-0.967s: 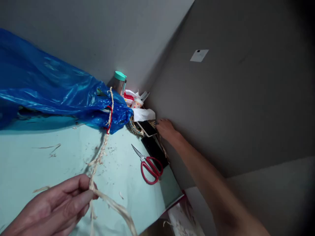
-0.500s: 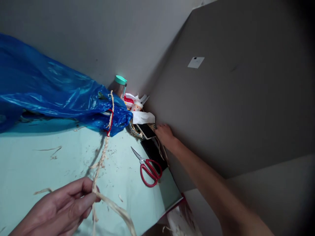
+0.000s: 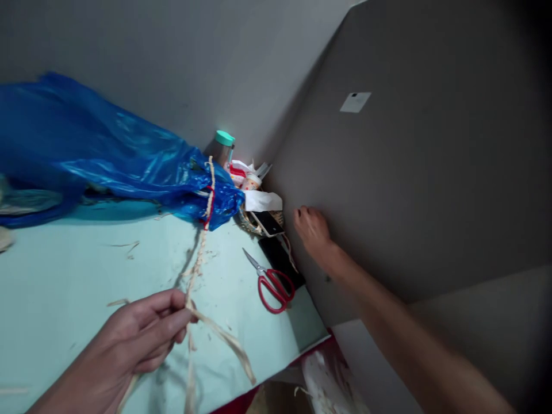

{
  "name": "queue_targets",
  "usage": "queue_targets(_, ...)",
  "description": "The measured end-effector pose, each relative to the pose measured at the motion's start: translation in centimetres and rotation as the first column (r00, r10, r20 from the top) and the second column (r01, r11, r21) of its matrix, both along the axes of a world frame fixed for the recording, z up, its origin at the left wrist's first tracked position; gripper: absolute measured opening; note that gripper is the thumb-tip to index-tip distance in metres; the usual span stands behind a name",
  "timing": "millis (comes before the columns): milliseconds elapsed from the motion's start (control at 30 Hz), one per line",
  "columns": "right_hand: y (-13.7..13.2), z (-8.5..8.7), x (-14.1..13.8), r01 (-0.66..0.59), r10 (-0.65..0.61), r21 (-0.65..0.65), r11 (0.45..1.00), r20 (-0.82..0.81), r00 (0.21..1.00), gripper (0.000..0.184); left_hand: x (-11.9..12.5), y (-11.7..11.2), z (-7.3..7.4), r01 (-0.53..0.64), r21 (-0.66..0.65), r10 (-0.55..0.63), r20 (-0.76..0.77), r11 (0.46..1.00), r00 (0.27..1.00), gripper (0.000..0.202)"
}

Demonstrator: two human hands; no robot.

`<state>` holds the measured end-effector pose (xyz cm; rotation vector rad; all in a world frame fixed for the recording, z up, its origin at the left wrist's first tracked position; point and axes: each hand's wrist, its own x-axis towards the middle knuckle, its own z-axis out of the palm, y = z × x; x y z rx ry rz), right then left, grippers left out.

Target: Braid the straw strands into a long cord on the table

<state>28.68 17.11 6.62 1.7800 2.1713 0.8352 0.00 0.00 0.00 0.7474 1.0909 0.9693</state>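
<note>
My left hand [image 3: 153, 330] pinches a pale plaited fibre cord [image 3: 199, 256] near its lower end, where loose flat strands [image 3: 235, 345] hang below the fingers. The cord runs up to a blue plastic bag [image 3: 142, 164], where a red string [image 3: 210, 204] lies beside it. My right hand [image 3: 313, 230] is raised by the grey panel, right of a small woven basket [image 3: 246, 223]. Its fingers are curled, and what they hold, if anything, is hidden. Red-handled scissors [image 3: 272, 287] lie on the table between my hands, slightly apart at the blades.
A phone [image 3: 269, 223] rests on the basket under white tissue [image 3: 263, 201]; a dark flat object [image 3: 280, 261] lies below. Behind stand a paper cup [image 3: 252, 182] and a teal-lidded bottle [image 3: 224, 138]. Fibre scraps dot the pale green table [image 3: 77, 310]. A grey panel [image 3: 414, 172] borders the right.
My right hand has drawn away from the basket, rightward along the panel. My left hand keeps its pinch on the cord. The whole view has shifted, showing more of the table's left side.
</note>
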Motion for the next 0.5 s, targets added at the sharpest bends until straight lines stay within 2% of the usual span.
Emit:
queue_targets(67,0.0,-0.2,0.1,-0.015,0.016,0.017,1.000,-0.068,0.998,0.028,-0.2,-0.3,0.3,0.035,-0.043,-0.034,0.030,0.998,0.999,0.033)
queue_targets(200,-0.1,0.2,0.0,-0.053,0.064,0.058,0.997,-0.220,0.973,0.019,-0.2,-1.0,0.3,-0.012,-0.011,0.012,0.029,1.000,0.999,0.029)
queue_targets(267,-1.5,0.6,-0.8,-0.084,0.102,0.070,0.994,-0.305,0.947,0.017,0.0,-1.2,0.1,-0.016,0.007,0.015,0.051,1.000,0.999,0.027)
queue_targets(333,-4.4,0.9,-2.4,-0.162,0.173,0.064,0.985,-0.456,0.873,0.020,0.3,-1.4,0.0,-0.027,0.016,0.026,0.058,1.000,0.998,0.025)
queue_targets(367,-6.4,0.9,-3.4,-0.293,0.239,0.047,0.955,-0.709,0.663,0.021,0.4,-1.5,0.0,-0.034,0.019,0.033,0.050,0.999,0.998,0.024)
queue_targets(400,-8.5,0.8,-4.6,-0.412,0.216,0.035,0.910,-0.890,0.402,0.020,0.5,-1.5,0.0,-0.041,0.019,0.041,0.040,0.999,0.998,0.023)
queue_targets(433,-10.8,0.5,-5.8,-0.511,0.151,0.044,0.859,-0.974,0.169,0.018,0.6,-1.6,0.0,-0.044,0.021,0.043,0.029,0.999,0.999,0.023)
queue_targets(467,-13.0,0.2,-6.9,-0.577,0.053,0.038,0.816,-0.999,0.009,0.017,0.8,-1.6,0.0,-0.043,0.024,0.043,0.017,0.999,0.999,0.024)
queue_targets(500,-14.9,-0.3,-8.0,-0.617,-0.057,0.001,0.787,-0.996,-0.075,0.018,0.9,-1.7,0.0,-0.040,0.030,0.040,0.004,0.999,0.999,0.025)
